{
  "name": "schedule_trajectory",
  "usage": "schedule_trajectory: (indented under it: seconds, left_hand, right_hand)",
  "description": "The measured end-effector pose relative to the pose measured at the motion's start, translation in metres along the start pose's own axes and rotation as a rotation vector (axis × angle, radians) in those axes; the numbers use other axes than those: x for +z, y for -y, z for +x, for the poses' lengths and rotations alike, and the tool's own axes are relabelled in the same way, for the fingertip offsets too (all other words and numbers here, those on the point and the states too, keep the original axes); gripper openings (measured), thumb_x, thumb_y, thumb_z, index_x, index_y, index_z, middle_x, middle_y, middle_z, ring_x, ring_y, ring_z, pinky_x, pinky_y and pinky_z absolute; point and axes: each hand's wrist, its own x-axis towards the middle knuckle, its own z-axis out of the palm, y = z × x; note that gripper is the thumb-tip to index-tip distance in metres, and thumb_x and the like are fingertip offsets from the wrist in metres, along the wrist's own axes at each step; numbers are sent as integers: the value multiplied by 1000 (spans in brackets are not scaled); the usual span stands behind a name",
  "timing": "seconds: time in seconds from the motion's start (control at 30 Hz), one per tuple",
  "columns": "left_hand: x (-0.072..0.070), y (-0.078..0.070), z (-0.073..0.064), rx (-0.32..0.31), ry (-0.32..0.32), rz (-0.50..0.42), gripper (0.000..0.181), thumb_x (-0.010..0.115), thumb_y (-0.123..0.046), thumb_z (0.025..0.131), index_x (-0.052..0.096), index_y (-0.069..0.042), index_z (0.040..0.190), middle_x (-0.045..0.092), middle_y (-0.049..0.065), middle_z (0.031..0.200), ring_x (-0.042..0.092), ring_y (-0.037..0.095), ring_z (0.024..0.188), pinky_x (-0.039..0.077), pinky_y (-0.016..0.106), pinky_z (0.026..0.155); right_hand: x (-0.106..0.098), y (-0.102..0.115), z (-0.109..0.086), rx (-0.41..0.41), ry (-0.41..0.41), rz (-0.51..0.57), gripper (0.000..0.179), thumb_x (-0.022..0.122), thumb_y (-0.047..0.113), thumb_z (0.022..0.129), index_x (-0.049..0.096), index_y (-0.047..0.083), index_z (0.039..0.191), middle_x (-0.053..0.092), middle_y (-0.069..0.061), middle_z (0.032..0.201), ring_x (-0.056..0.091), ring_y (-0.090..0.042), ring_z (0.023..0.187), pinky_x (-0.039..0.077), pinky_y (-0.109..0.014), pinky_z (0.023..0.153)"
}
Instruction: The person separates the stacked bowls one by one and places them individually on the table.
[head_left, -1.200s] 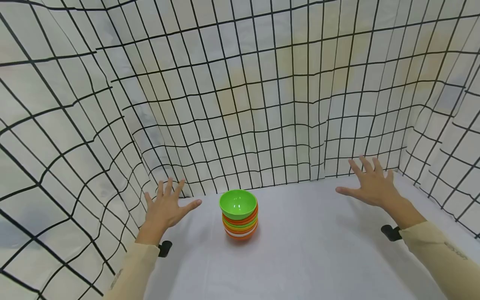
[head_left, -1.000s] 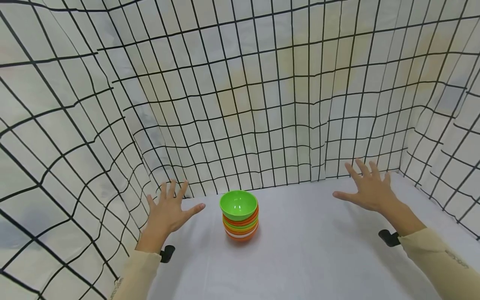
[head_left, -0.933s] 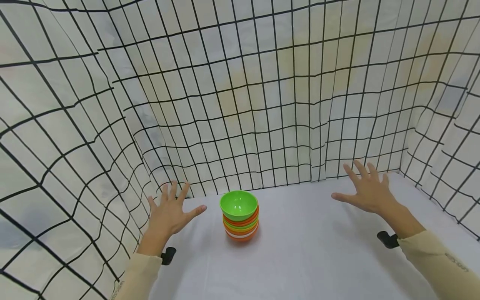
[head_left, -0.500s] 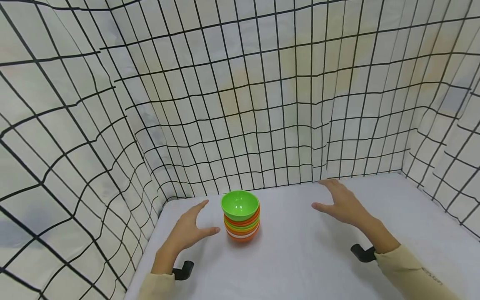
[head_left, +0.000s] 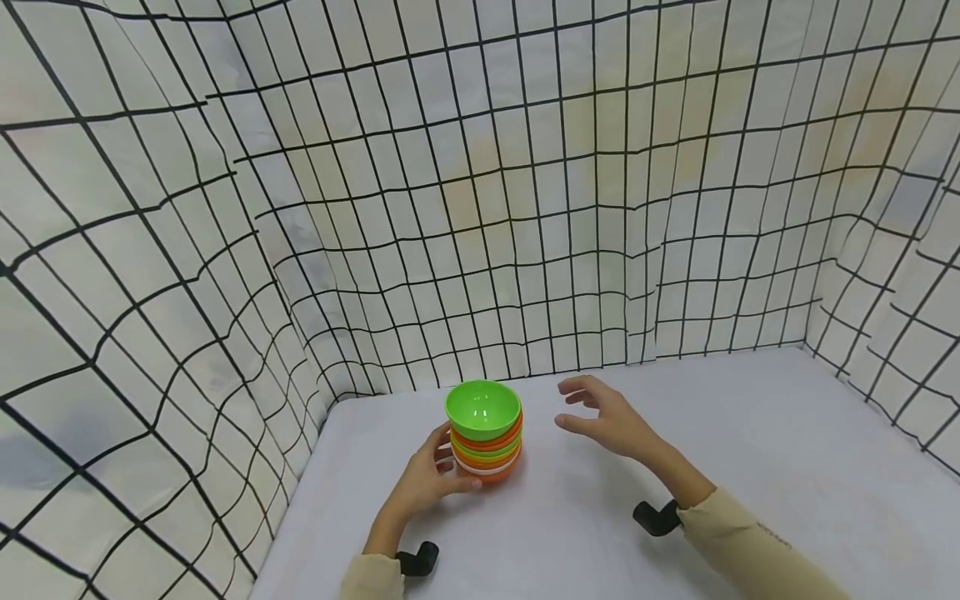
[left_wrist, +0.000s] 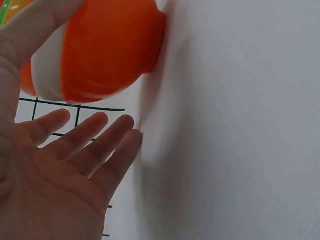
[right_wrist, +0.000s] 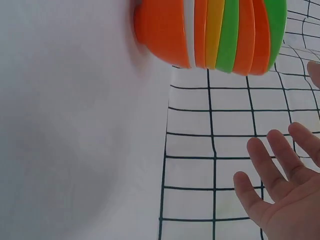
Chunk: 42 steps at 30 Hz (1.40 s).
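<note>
A nested stack of bowls (head_left: 487,458) stands upright on the table, a bright green bowl (head_left: 483,408) on top. Below it come orange, green, yellow and white layers, down to an orange bowl (left_wrist: 112,47) at the base. My left hand (head_left: 422,483) is at the stack's left side, thumb in front and fingers partly hidden behind it. The left wrist view shows its fingers (left_wrist: 102,145) relaxed, with a gap below the orange bowl. To the right, my right hand (head_left: 609,423) hovers apart from the stack, palm facing it, fingers (right_wrist: 272,167) loosely bent and holding nothing.
A white cloth covers the table (head_left: 570,533). White sheeting with a black grid (head_left: 555,225) rises behind and at both sides. The stack stands near the back edge. Black wrist mounts (head_left: 656,518) stick out below both hands.
Both hands have come inward from far apart toward the stack, the left reaching its side. Their spread fingers have relaxed into a slight curve. The bowls have stayed in place.
</note>
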Motion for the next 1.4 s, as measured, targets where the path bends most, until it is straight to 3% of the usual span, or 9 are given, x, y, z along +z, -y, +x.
schedule_trajectory:
  seconds: [0.17,0.4,0.63,0.93,1.27,1.4]
  left_hand:
    - [9,3,3,30,3,-50,108,97,-24,69,35,-16,158,51,13,151,58,36,133,50,50,112]
    - [13,3,5,12,20,-59,102,97,-26,69,40,-17,154,59,7,143,58,32,132,48,53,113]
    - [15,3,6,18,31,-87,98,96,-23,70,42,-19,152,60,5,141,60,27,128,52,48,111]
    - [16,9,8,38,14,-106,94,97,-21,69,47,-20,149,63,2,138,59,27,132,51,45,112]
    - [15,12,11,40,36,-135,95,96,-20,69,46,-18,150,62,3,141,57,28,135,48,45,115]
    - [14,13,12,44,47,-135,96,96,-22,70,45,-18,151,61,3,142,58,28,135,48,43,115]
  right_hand:
    - [15,3,11,-19,41,132,53,78,32,91,56,12,136,61,-8,138,60,-33,128,47,-56,113]
    - [34,5,22,-27,105,285,54,77,27,93,53,17,140,56,-9,143,56,-33,133,47,-55,114]
    - [50,8,32,-60,132,407,66,78,22,91,46,16,148,50,-10,151,51,-38,136,42,-61,116]
    - [66,15,40,-53,148,412,79,80,26,88,38,20,155,43,-6,158,42,-35,145,41,-56,118]
    - [69,12,52,-92,240,362,98,82,44,83,27,21,161,36,-8,165,40,-35,147,36,-63,120]
    - [68,11,58,-93,277,363,103,84,46,80,25,25,162,36,-2,165,40,-30,146,30,-65,122]
